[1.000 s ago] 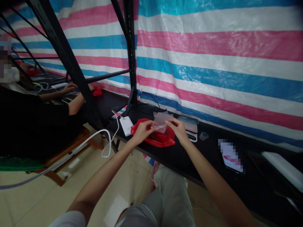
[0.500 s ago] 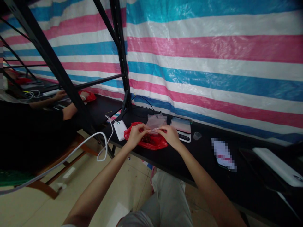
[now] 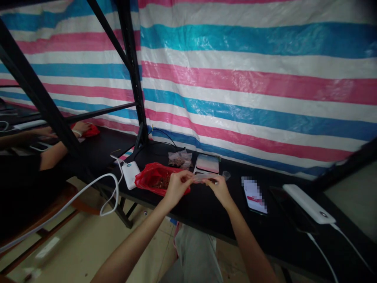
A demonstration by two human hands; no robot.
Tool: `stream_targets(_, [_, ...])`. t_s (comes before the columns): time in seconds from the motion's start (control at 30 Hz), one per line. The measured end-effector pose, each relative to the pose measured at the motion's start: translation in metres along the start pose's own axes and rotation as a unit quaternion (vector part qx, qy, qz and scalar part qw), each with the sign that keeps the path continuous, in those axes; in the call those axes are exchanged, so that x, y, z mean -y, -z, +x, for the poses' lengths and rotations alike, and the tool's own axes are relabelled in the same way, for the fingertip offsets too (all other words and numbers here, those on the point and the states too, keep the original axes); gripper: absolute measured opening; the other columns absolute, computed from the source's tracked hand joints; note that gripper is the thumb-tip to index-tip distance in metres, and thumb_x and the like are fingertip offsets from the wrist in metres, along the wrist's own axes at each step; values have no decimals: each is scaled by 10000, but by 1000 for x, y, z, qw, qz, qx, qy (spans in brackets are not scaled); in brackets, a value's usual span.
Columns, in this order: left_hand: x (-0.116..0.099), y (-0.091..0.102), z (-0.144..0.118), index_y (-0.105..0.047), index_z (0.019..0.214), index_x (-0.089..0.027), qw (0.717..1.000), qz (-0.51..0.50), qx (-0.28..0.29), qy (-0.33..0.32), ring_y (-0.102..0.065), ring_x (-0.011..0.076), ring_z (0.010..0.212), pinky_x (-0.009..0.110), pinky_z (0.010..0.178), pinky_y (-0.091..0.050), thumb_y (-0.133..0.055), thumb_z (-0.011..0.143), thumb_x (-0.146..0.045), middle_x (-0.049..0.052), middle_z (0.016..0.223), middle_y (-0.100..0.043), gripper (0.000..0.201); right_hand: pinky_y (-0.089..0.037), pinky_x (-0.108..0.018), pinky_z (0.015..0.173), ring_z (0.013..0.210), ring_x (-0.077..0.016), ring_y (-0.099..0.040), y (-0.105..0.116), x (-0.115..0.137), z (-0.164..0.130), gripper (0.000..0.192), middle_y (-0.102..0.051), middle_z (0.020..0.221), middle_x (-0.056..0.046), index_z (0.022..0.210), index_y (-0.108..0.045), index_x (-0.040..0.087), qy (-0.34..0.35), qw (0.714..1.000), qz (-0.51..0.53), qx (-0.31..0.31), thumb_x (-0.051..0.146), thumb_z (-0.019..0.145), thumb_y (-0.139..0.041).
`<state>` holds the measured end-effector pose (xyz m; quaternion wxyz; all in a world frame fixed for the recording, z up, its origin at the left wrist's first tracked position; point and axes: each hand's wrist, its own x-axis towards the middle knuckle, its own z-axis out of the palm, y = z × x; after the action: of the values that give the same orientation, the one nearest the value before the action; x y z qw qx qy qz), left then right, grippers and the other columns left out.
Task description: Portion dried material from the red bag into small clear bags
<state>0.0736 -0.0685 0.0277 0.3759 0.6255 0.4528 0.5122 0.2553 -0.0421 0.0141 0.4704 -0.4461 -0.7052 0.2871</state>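
Observation:
A small clear plastic bag is stretched between my two hands above the black table. My left hand pinches its left end, while my right hand grips the other end. Just left of my left hand lies a red plastic bag, open at the top, with small brown pieces inside. Behind it rests another clear bag holding brown bits. A flat scale with a pale top sits behind my hands, its front partly covered by the held bag. Beside it is a small clear cup.
A white power bank with a white cable stands at the left. To the right lie a lit phone, a dark phone and another white power bank. A black metal frame rises at the left, beyond which a co-worker's arm reaches over the table.
My hands have moved right, away from over the red bag, with a clear plastic bag now held between them. The filled clear bag behind shows fully. The camera view has turned to the right.

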Motion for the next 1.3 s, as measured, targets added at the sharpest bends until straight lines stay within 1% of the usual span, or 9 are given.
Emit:
stream_targets(0.1, [11, -40, -5, -647, 835, -147, 990, -118, 34, 75, -526, 93, 438, 193, 388, -388, -614, 714, -355, 36, 677, -672, 243, -434, -300, 506, 513, -185, -564, 28, -19, -18, 214, -653, 581, -22, 628, -674, 212, -39, 999, -7, -35, 414, 686, -636])
stream_targets(0.17, [22, -63, -7, -640, 811, -138, 981, -150, 50, 111, -525, 91, 426, 198, 388, -401, -611, 709, -345, 44, 673, -670, 232, -436, -307, 506, 519, -189, -563, 44, -34, -32, 190, -653, 586, -17, 640, -675, 217, -66, 997, -24, -38, 399, 681, -641])
stream_targets(0.3, [41, -95, -6, -635, 763, -146, 985, -103, 67, 118, -514, 81, 406, 197, 399, -411, -585, 729, -294, 16, 638, -640, 160, -445, -323, 506, 514, -195, -560, 58, -62, -55, 208, -665, 611, -29, 664, -680, 214, -111, 993, -31, -41, 410, 697, -621])
stream_targets(0.43, [57, -112, 1, -626, 724, -147, 991, -43, 80, 98, -494, 69, 396, 184, 398, -386, -544, 756, -247, -2, 619, -617, 133, -458, -324, 533, 548, -199, -572, 58, -81, -66, 236, -673, 648, -41, 703, -678, 207, -130, 990, -14, -61, 433, 699, -608])
stream_targets(0.67, [83, -113, 5, -604, 678, -116, 985, -78, 83, 131, -488, 63, 423, 163, 392, -388, -558, 709, -232, 1, 594, -607, 129, -464, -303, 666, 690, -205, -620, 54, -97, -72, 242, -696, 732, -58, 723, -700, 173, -159, 986, -33, -36, 400, 668, -638])
stream_targets(0.8, [91, -111, 3, -618, 686, -122, 987, -59, 91, 122, -470, 57, 421, 152, 374, -361, -538, 717, -236, -8, 578, -596, 142, -449, -284, 625, 646, -184, -600, 53, -93, -74, 250, -686, 702, -51, 737, -698, 168, -162, 984, -55, -41, 400, 702, -611])
stream_targets(1.07, [90, -113, 5, -607, 672, -116, 982, -54, 112, 145, -448, 50, 355, 162, 365, -351, -554, 718, -266, -8, 538, -595, 166, -416, -243, 527, 547, -141, -563, 52, -90, -75, 227, -669, 641, -32, 725, -689, 159, -190, 979, -64, -42, 369, 708, -605])
stream_targets(1.17, [88, -112, 3, -595, 683, -116, 976, -79, 138, 150, -464, 54, 353, 162, 368, -357, -550, 721, -257, -14, 530, -586, 153, -420, -243, 542, 592, -153, -587, 53, -95, -75, 212, -672, 660, -38, 708, -680, 160, -194, 979, -49, -34, 357, 706, -603])
stream_targets(1.3, [86, -112, 2, -570, 649, -116, 978, -78, 137, 138, -461, 51, 360, 156, 372, -352, -532, 745, -269, -18, 517, -558, 184, -422, -246, 552, 613, -163, -595, 52, -97, -74, 208, -653, 636, -33, 691, -659, 164, -189, 980, -48, -31, 357, 717, -586])
